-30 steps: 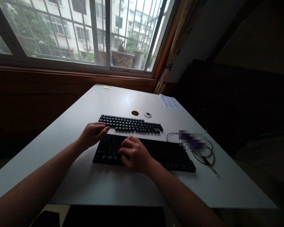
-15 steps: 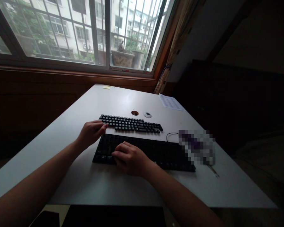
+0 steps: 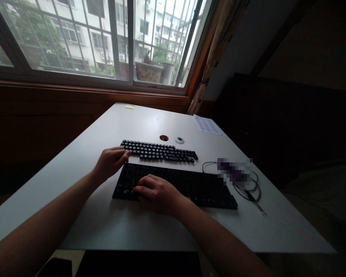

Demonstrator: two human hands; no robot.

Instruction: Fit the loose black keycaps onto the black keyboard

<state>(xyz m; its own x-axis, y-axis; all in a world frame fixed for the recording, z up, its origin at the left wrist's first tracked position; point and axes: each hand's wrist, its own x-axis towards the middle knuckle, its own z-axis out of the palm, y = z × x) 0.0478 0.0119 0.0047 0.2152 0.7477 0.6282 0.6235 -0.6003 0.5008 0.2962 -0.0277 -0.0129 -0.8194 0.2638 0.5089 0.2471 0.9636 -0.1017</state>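
Observation:
A black keyboard lies near the front of the white desk. Most of its surface is dark, and a few keycaps show at its front left corner. My right hand rests over its left part, fingers bent together and tips down on the front row; what lies under them is hidden. Behind the keyboard, loose black keycaps are laid out in rows. My left hand is at the left end of these rows, thumb and fingers pinched together. Anything between them is too small to make out.
To the right lie a coiled black cable and a blurred purple item. Farther back are a round desk hole, a white ring-shaped cover, a printed sheet and yellow sticky notes. A barred window stands beyond the desk.
My right hand has shifted slightly to the left over the front row of the keyboard. The left hand has stayed nearly in place.

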